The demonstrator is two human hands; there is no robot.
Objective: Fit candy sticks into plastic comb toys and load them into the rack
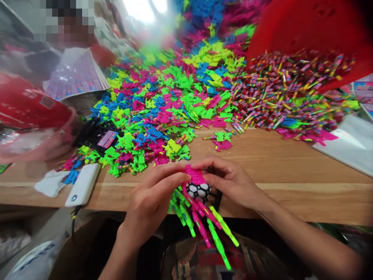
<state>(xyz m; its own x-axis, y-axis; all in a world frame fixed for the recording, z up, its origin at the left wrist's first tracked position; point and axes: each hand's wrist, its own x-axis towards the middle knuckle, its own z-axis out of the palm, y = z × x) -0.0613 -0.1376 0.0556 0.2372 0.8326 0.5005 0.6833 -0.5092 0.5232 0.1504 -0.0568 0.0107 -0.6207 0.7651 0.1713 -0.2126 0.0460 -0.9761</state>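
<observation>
At the front edge of the table, my left hand (157, 190) and my right hand (230, 179) pinch a small pink ridged plastic piece (196, 175) between them, thumbs on top. Under it lies a black mesh (201, 189) with white showing through its holes. Several long pink strips (201, 227), a lime strip (225, 227) and bright green strips (219, 245) stick out from there over the edge towards me. More green pieces (180, 206) show beside my left hand. Past my fingertips a green plastic piece (223, 136) lies on the wood near small striped sticks (237, 127).
A big heap of pink, green, blue and yellow plastic pieces (163, 101) covers the back of the table. Small striped sticks (276, 93) spill from a red basin (274, 35). A white power bank (83, 184) with a cable, a black basket (101, 136) and a pink tub (55, 146) stand left.
</observation>
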